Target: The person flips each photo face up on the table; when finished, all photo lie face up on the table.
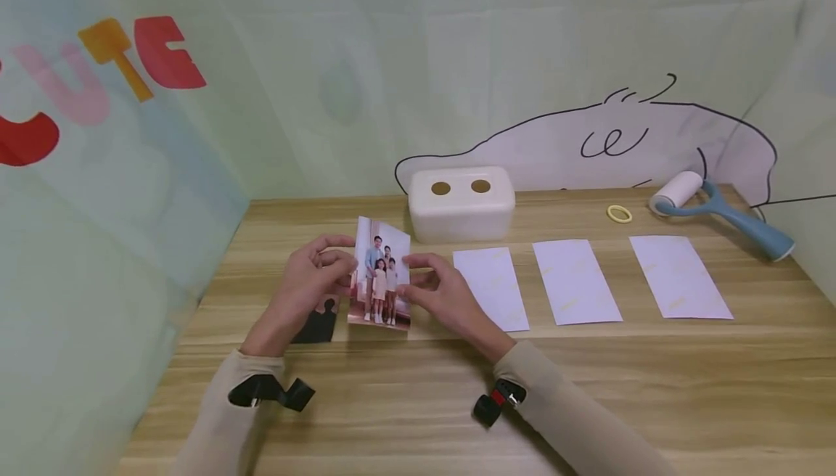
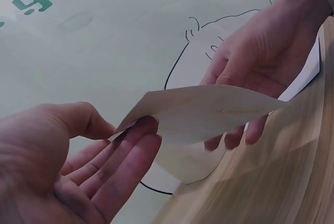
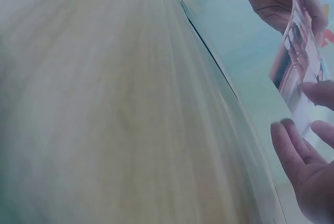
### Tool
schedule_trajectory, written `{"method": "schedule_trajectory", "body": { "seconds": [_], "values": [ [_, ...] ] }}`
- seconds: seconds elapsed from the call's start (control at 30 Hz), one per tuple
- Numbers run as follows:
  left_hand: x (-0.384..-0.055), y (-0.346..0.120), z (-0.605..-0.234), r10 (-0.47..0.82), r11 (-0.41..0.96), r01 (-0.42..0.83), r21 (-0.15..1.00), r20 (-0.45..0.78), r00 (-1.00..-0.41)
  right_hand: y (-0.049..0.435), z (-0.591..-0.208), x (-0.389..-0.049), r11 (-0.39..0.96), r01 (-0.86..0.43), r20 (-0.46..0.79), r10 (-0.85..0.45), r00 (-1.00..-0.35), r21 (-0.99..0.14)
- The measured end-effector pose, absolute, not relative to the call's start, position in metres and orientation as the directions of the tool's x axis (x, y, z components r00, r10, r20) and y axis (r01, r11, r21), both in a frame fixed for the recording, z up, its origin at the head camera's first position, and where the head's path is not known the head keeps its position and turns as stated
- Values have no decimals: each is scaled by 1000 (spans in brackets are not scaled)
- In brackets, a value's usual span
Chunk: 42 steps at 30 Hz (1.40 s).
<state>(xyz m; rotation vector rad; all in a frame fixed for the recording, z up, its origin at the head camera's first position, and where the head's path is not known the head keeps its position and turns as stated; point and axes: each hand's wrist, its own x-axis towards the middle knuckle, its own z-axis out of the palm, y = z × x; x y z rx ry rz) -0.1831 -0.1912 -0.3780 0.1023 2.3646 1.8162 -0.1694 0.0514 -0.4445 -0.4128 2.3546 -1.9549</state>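
Observation:
A family photo print [image 1: 385, 280] is held up off the table, slightly bowed, picture side toward the head camera. My left hand [image 1: 312, 273] pinches its left edge between thumb and fingers. At the opposite edge my right hand [image 1: 444, 293] grips it, thumb in front and fingers behind. The left wrist view shows the print's white back [image 2: 209, 114] with faint yellow lettering. Partly hidden under my left hand, a dark picture [image 1: 318, 325] lies on the table.
Three white cards [image 1: 491, 289] with faint yellow marks lie in a row to the right. Behind them are a white box [image 1: 461, 211] with two round holes, a yellow ring [image 1: 619, 214] and a lint roller [image 1: 725, 211] with a blue handle. Fabric walls border the wooden table [image 1: 405, 403].

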Motion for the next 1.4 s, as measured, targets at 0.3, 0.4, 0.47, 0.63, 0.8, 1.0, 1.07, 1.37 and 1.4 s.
{"method": "schedule_trajectory", "body": {
  "seconds": [0.3,0.4,0.47,0.63,0.8,1.0,1.07,1.37,1.4],
  "values": [
    [-189,-197,-388,166,288,54,956,5,-986,54,-447,-172,174,-164,136,-164,-977,-971],
    [-191,-199,-392,184,310,78,948,20,-983,54,-447,-173,189,-174,146,-154,-977,-967],
    [-191,-200,-394,196,333,94,938,29,-980,54,-447,-173,204,-178,149,-149,-978,-963],
    [-192,-204,-397,204,407,88,909,4,-979,53,-447,-173,237,-178,148,-141,-979,-955],
    [-194,-206,-400,210,450,63,891,-37,-977,52,-448,-174,269,-176,142,-141,-980,-947],
    [-195,-206,-406,219,480,60,875,-53,-974,52,-452,-173,326,-193,146,-164,-976,-926],
    [-195,-206,-407,226,479,67,875,-49,-973,52,-453,-173,336,-202,148,-178,-973,-920],
    [-198,-207,-417,260,454,67,889,-60,-964,52,-452,-174,368,-214,136,-226,-965,-905],
    [-198,-207,-418,263,453,61,889,-68,-963,52,-452,-174,378,-216,135,-231,-964,-900]
  ]
}}
